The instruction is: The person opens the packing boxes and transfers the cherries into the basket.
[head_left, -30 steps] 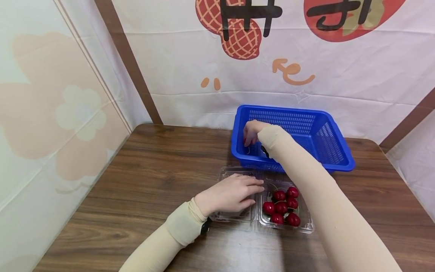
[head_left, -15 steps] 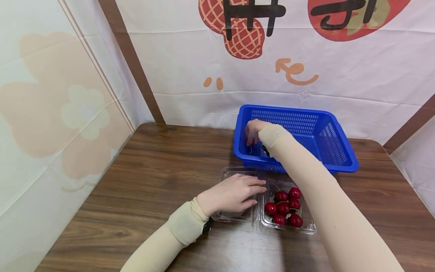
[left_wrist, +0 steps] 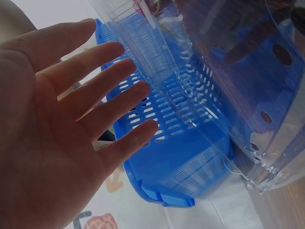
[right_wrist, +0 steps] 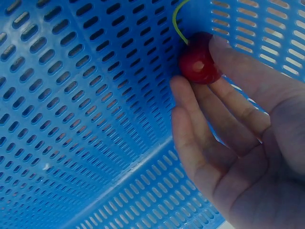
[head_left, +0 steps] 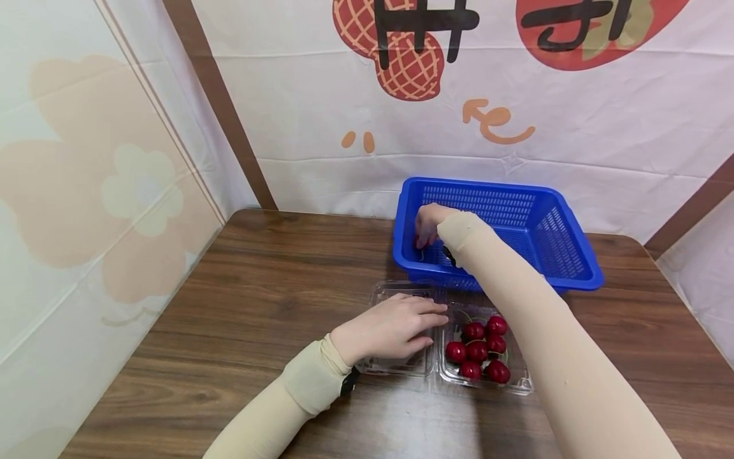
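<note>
My right hand [head_left: 430, 224] reaches into the left end of a blue plastic basket [head_left: 576, 245]. In the right wrist view it pinches a dark red cherry [right_wrist: 198, 64] with a green stem between thumb and fingers, close to the slotted wall. My left hand [head_left: 390, 328] lies palm down over the lid half [head_left: 381, 366] of a clear plastic clamshell, its fingers spread and reaching toward the hinge. The other half [head_left: 520, 384] holds several cherries [head_left: 476, 350] with stems. The left wrist view shows those straight fingers [left_wrist: 114, 100] beside the clear plastic.
A brown wooden table [head_left: 246, 299] carries everything, with the basket behind the clamshell. A printed white cloth [head_left: 309, 102] hangs along the back edge, and another cloth panel [head_left: 103, 191] hangs at the left. My right forearm [head_left: 533, 319] crosses over the right side of the clamshell and basket.
The view has shifted slightly. Both hands stay about where they were, the right one still in the basket's left end.
</note>
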`<state>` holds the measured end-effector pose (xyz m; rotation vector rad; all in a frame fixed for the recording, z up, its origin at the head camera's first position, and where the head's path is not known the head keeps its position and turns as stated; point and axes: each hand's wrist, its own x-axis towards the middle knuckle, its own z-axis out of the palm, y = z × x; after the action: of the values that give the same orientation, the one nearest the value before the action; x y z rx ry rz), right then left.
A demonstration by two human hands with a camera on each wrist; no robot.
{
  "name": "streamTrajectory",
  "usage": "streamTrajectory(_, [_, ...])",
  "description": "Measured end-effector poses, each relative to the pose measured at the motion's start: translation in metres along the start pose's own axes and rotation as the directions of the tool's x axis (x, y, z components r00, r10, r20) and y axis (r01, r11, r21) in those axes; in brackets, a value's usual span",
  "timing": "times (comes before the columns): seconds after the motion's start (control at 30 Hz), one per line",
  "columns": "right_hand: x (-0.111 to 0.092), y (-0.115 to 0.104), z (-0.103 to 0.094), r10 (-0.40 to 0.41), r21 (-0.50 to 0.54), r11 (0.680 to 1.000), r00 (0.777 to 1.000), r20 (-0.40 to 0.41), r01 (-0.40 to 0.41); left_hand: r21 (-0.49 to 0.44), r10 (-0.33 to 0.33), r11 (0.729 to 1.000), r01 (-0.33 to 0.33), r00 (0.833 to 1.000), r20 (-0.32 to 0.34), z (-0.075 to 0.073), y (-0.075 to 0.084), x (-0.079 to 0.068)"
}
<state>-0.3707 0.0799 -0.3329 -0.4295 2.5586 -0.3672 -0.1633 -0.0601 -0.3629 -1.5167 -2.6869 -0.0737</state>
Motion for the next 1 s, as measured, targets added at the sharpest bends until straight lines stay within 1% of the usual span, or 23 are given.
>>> streamTrajectory(0.3, [0.0017,0.004,0.0012,0.016,0.026,1.0,1.0,0.0,-0.016,0.003,-0.003,1.0,0.003,1.0,0.003,-0.0004,0.0004,-0.0009])
streamTrajectory(0.57, [0.005,0.007,0.0022,0.003,-0.006,1.0,1.0,-0.013,-0.003,0.011,-0.009,1.0,0.009,1.0,0.021,0.0012,-0.0006,0.0016])
streamTrajectory(0.73, [0.0063,0.0083,0.0017,-0.004,-0.026,1.0,1.0,-0.022,0.003,0.014,-0.016,1.0,0.016,1.0,0.017,0.0008,-0.0008,0.0012])
streamTrajectory(1.0, [0.0046,0.0089,0.0018,-0.017,-0.032,0.999,1.0,-0.021,0.016,0.013,-0.027,1.0,0.027,0.999,0.024,0.0001,-0.0004,0.0003])
